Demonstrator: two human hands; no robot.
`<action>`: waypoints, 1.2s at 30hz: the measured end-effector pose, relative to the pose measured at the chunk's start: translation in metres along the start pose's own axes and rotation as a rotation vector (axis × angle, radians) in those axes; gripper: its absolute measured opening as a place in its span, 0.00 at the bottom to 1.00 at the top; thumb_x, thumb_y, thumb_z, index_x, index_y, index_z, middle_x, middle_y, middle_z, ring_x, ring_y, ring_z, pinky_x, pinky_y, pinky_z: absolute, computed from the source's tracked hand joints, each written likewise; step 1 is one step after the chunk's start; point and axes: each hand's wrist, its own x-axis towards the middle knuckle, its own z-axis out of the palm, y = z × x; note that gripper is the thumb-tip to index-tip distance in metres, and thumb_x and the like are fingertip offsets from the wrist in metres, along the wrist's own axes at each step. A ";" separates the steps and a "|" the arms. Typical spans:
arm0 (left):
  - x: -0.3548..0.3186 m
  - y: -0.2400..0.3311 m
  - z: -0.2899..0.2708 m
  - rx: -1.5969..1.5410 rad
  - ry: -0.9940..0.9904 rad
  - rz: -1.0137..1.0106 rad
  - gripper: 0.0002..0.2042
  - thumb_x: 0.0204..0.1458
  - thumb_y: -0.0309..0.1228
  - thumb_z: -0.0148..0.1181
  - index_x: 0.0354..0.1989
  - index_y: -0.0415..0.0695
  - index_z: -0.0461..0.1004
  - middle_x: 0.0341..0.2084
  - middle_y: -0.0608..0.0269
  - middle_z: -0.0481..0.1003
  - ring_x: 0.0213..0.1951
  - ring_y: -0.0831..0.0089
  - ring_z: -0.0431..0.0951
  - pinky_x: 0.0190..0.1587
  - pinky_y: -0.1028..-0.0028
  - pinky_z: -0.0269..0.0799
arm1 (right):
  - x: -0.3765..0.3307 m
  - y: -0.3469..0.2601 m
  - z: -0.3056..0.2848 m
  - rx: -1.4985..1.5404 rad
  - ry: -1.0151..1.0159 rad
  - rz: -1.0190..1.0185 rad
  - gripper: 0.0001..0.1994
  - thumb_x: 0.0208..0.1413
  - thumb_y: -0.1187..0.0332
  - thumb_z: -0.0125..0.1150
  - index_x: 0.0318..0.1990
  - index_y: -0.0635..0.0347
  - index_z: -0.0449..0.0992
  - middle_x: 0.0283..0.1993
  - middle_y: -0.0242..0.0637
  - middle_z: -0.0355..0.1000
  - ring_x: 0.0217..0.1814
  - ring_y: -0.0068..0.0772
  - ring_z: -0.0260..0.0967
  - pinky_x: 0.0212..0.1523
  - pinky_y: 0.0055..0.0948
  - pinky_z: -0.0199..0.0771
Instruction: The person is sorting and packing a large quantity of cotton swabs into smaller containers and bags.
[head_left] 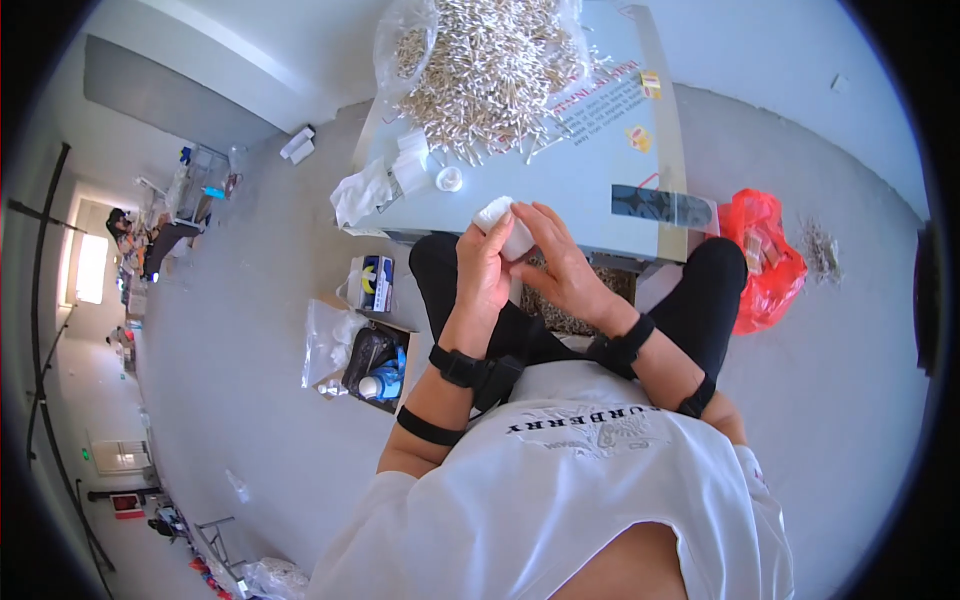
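Just over the near edge of the work surface, I hold a small white cylindrical container (pixel 517 243) tilted between both hands. My left hand (pixel 484 262) is closed round its left side, the thumb lying along it. My right hand (pixel 565 265) grips it from the right, with the fingers over its upper side. Its pale top end looks rough; I cannot make out what is in it. Beyond my hands lies a large heap of cotton swabs (pixel 490 70), partly in a clear plastic bag (pixel 403 35). A small round white lid (pixel 449 179) sits nearer, beside crumpled white film (pixel 362 192).
The swabs lie on a light blue printed board (pixel 600 150), with a clear tape strip (pixel 660 207) at its right. A red plastic bag (pixel 768 262) stands on the floor at right. An open carton (pixel 398 325) of bottles and a small box (pixel 371 283) are at left.
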 end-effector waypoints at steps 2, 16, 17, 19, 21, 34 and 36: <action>0.017 0.014 -0.023 -0.026 0.002 -0.050 0.15 0.54 0.31 0.56 0.48 0.40 0.66 0.39 0.57 0.73 0.41 0.65 0.75 0.39 0.64 0.75 | -0.005 -0.004 0.001 -0.039 -0.030 0.056 0.31 0.46 0.73 0.61 0.60 0.60 0.58 0.55 0.49 0.61 0.54 0.48 0.61 0.53 0.36 0.63; 0.247 0.169 -0.303 1.555 0.307 0.013 0.20 0.30 0.23 0.61 0.38 0.39 0.74 0.33 0.53 0.77 0.35 0.59 0.78 0.42 0.67 0.72 | -0.044 0.103 -0.026 0.186 0.059 1.023 0.12 0.55 0.71 0.54 0.21 0.64 0.68 0.15 0.27 0.61 0.18 0.16 0.57 0.19 0.21 0.56; 0.254 0.176 -0.321 1.565 0.316 0.007 0.20 0.30 0.23 0.61 0.38 0.39 0.74 0.33 0.53 0.77 0.35 0.59 0.78 0.42 0.67 0.72 | -0.038 0.105 -0.021 0.198 0.051 1.025 0.12 0.55 0.71 0.54 0.21 0.64 0.68 0.15 0.27 0.61 0.18 0.16 0.57 0.19 0.21 0.56; 0.279 0.162 -0.318 1.971 0.360 0.184 0.21 0.36 0.23 0.58 0.44 0.44 0.72 0.41 0.52 0.75 0.46 0.58 0.73 0.49 0.62 0.68 | -0.031 0.106 -0.017 -0.092 0.131 0.894 0.11 0.55 0.71 0.56 0.22 0.64 0.67 0.15 0.31 0.61 0.18 0.20 0.58 0.19 0.24 0.58; 0.305 0.160 -0.301 2.047 0.358 0.092 0.21 0.39 0.22 0.55 0.47 0.46 0.70 0.45 0.55 0.73 0.50 0.58 0.69 0.51 0.58 0.65 | -0.030 0.114 -0.017 -0.165 0.122 0.866 0.11 0.54 0.71 0.57 0.22 0.64 0.67 0.15 0.35 0.61 0.18 0.24 0.59 0.20 0.26 0.59; 0.387 0.132 -0.297 2.187 0.146 0.223 0.32 0.42 0.17 0.47 0.61 0.54 0.57 0.61 0.63 0.58 0.65 0.60 0.52 0.58 0.50 0.55 | -0.015 0.120 -0.018 -0.342 0.040 0.755 0.08 0.50 0.74 0.58 0.23 0.63 0.67 0.18 0.44 0.64 0.18 0.45 0.62 0.19 0.33 0.60; 0.379 0.137 -0.299 2.176 0.169 0.341 0.32 0.42 0.17 0.48 0.60 0.53 0.58 0.61 0.62 0.58 0.65 0.60 0.52 0.59 0.52 0.56 | -0.015 0.119 -0.019 -0.325 0.050 0.761 0.08 0.50 0.73 0.58 0.23 0.63 0.67 0.18 0.44 0.63 0.18 0.46 0.62 0.19 0.33 0.59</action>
